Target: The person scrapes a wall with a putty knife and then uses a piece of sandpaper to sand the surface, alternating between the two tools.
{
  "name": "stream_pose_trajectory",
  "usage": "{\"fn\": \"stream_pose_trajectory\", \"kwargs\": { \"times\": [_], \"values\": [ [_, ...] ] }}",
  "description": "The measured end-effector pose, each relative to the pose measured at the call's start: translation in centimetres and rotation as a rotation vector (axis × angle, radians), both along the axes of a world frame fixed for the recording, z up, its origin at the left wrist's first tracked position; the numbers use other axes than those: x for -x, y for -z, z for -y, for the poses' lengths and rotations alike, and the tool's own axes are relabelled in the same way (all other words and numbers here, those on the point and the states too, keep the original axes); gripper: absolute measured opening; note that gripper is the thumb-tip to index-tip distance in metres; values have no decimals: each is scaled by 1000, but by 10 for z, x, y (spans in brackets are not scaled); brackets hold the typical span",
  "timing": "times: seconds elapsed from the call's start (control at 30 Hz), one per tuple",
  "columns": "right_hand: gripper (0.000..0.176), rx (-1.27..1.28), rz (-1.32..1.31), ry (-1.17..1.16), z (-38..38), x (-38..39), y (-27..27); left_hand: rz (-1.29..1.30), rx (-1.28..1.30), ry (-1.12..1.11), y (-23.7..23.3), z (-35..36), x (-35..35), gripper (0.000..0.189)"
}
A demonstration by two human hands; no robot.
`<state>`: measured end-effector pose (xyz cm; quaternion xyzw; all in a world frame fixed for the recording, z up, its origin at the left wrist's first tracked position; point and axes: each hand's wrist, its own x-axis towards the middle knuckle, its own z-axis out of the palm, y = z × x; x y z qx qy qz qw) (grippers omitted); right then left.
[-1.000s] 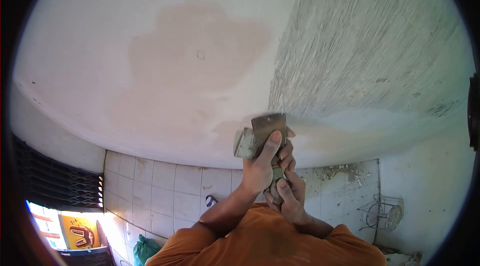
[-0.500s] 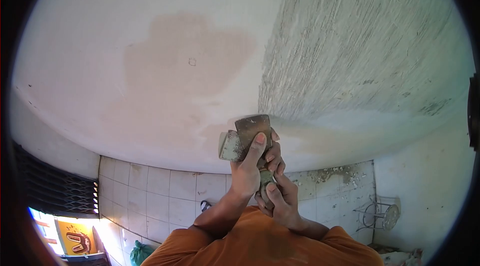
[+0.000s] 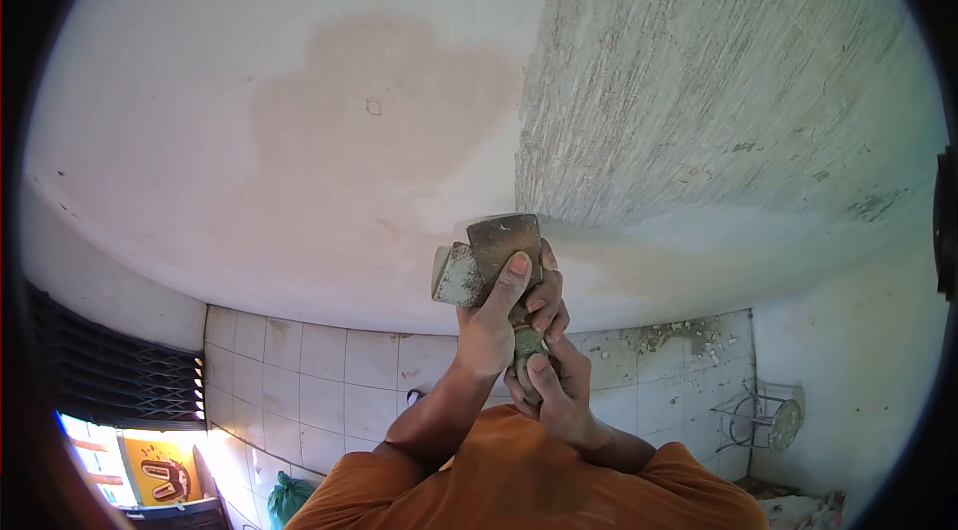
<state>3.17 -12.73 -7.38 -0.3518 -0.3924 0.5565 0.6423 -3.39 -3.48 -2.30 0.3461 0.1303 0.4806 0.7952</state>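
Note:
Two putty knives are together in my hands in front of the wall: a scraper (image 3: 502, 236) with a broad brown blade, and a second blade (image 3: 459, 275), pale and speckled, jutting out to its left. My left hand (image 3: 491, 330) is closed around the blades, its thumb pressed flat on the brown one and its fingertips curling round the right side. Just below, my right hand (image 3: 561, 390) wraps round the worn greenish handle (image 3: 529, 342), thumb along it. Past the blades, the wall (image 3: 399, 231) has a pinkish patch on the left and a grey, streaky scraped area (image 3: 689, 81) on the right.
Chips of debris (image 3: 699, 335) lie on the tiled floor (image 3: 319, 370) along the wall's foot. A round metal stool (image 3: 773, 422) stands at the right. At the left are a dark folding grille (image 3: 110, 360), a yellow box (image 3: 160, 470) and a green bag (image 3: 289, 500).
Both hands and the putty knives sit slightly higher in view, still in the same grip. The view has shifted a little, showing more of the floor.

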Motion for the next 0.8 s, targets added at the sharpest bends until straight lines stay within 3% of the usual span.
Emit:
{"fn": "stream_pose_trajectory", "kwargs": {
  "times": [0.07, 0.23, 0.33, 0.43, 0.53, 0.63, 0.67, 0.77, 0.8],
  "values": [
    [42, 36, 8, -8, -5, -5, -2, 57, -46, 51, 4, -6, 1, 32],
    [44, 23, -89, -56, -9, -17, 8, -87, -69, -98, 1, 2, -4, 31],
    [47, 4, 73, 87, 2, -8, 15, -191, -49, -189, 5, 11, -3, 28],
    [52, -415, 817, 469, -11, -13, 28, -339, -127, -258, 17, 16, 1, 29],
    [48, -256, 910, 513, -4, -6, 26, -500, -364, -218, 24, 18, 14, 43],
    [49, -256, 581, 438, -3, -3, 36, -603, -633, -302, 17, 20, 32, 49],
    [52, -159, 178, 269, -1, -2, 35, -684, -831, -408, 21, 12, 46, 54],
    [56, -107, -183, 193, -6, -6, 13, -758, -979, -557, -5, 13, 70, 68],
    [57, -126, -169, 194, -5, -5, 16, -664, -1098, -448, -5, 12, 74, 59]
  ]
}}
